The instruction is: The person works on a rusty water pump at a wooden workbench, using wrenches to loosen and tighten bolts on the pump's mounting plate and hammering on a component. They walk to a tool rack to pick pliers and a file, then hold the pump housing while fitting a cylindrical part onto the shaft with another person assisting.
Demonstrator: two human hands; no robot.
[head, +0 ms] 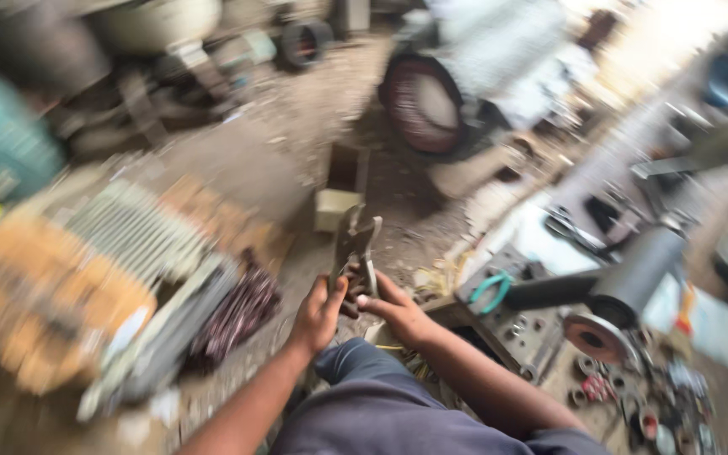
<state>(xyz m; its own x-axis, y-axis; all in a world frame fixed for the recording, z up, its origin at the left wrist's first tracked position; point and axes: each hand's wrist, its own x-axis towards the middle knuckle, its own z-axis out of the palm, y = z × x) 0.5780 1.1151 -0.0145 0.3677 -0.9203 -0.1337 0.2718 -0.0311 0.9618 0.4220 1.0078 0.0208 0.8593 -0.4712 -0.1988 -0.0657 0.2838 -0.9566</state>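
Note:
Both of my hands hold a metal plier-like tool upright in front of my knee. My left hand grips its lower part from the left. My right hand grips the handle from the right, with the fingers closed on it. The tool's jaws point up and away from me. The whole view is blurred by motion, so finer detail of the tool is unclear.
A large ribbed electric motor lies on the dirt floor at left. A dark cylinder, a green-handled tool and several small metal parts sit on a bench at right. Another motor stands behind.

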